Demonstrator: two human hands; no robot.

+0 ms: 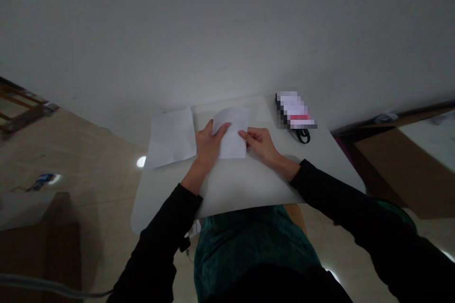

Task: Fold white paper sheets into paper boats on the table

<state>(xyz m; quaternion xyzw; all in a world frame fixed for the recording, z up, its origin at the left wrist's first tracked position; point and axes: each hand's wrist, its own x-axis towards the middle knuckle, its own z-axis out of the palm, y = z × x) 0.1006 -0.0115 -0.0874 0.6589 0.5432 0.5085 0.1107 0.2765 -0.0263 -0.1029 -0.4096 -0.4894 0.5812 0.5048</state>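
Note:
A white sheet of paper (pixel 232 132) lies partly folded on the small white table (pixel 241 184), between both hands. My left hand (pixel 208 144) holds its left edge, thumb on top and fingers curled under the raised flap. My right hand (pixel 259 144) pinches its right edge with thumb and forefinger. Both sleeves are black.
A second white sheet (pixel 172 137) lies at the table's left, hanging over the edge. A blurred-out card on a black strap (pixel 296 116) rests at the far right corner. A white wall stands just behind the table. Tiled floor and brown boxes lie to both sides.

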